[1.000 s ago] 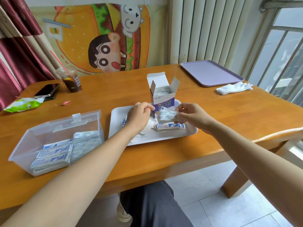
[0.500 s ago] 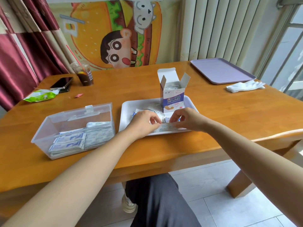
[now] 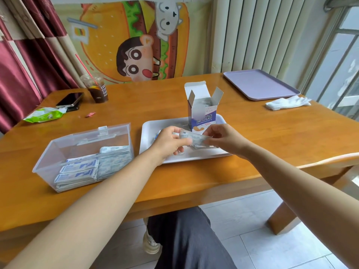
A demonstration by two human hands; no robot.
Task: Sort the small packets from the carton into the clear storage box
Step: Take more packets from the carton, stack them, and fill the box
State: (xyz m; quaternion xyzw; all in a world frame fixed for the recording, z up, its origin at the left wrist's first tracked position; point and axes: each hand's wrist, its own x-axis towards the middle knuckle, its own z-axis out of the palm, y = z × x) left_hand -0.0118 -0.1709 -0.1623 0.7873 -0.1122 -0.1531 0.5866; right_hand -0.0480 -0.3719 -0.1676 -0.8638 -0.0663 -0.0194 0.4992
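Held item: small bunch of packets point(image 3: 192, 139), pinched at its ends by left hand point(image 3: 171, 141) and right hand point(image 3: 225, 139), just above white tray point(image 3: 151, 133). On tray, far side: carton point(image 3: 202, 117), upright, flaps open. On tabletop point(image 3: 194, 181), left of tray: clear storage box point(image 3: 58, 150), open, containing stacked packets point(image 3: 81, 171).

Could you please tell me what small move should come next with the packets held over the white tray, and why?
Probably carry the packets left to the clear storage box: the left hand and right hand both pinch them above the white tray, and the box, open-topped, already holds sorted stacks with free space behind them.
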